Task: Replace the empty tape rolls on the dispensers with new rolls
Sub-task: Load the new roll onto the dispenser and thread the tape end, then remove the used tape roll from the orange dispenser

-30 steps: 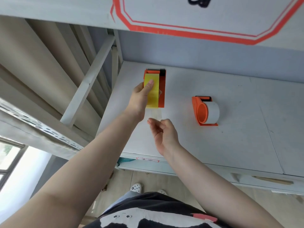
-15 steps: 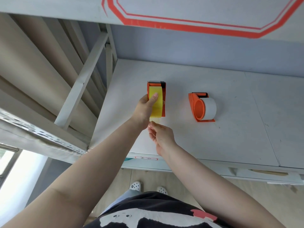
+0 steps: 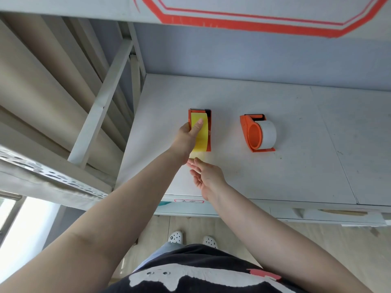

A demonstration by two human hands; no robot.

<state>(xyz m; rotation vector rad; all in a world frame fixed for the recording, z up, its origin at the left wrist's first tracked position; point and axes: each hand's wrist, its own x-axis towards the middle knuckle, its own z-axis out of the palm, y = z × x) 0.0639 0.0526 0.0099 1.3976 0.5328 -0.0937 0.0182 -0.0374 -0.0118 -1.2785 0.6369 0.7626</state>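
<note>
An orange tape dispenser (image 3: pixel 209 132) with a yellow tape roll (image 3: pixel 202 136) stands on the white table (image 3: pixel 296 170). My left hand (image 3: pixel 188 138) grips it from the left, index finger lying over the yellow roll. A loose, pale strip of tape (image 3: pixel 195 155) hangs from the roll toward me. My right hand (image 3: pixel 206 176) sits just below it, fingertips at the strip's end; whether they pinch the strip is unclear. A second orange dispenser (image 3: pixel 252 134) holding a white roll (image 3: pixel 268 132) lies on its side to the right, untouched.
A white metal bed frame (image 3: pixel 101 106) runs along the table's left side. A blue-grey wall (image 3: pixel 254 60) backs the table. A drawer front with a label (image 3: pixel 189 201) lies under the near edge. My feet in white shoes (image 3: pixel 192 238) stand on the floor below.
The dispenser with the yellow roll has come down from tilted in my left hand onto the table. My right hand stayed just below the loose tape end, fingers now more spread.
</note>
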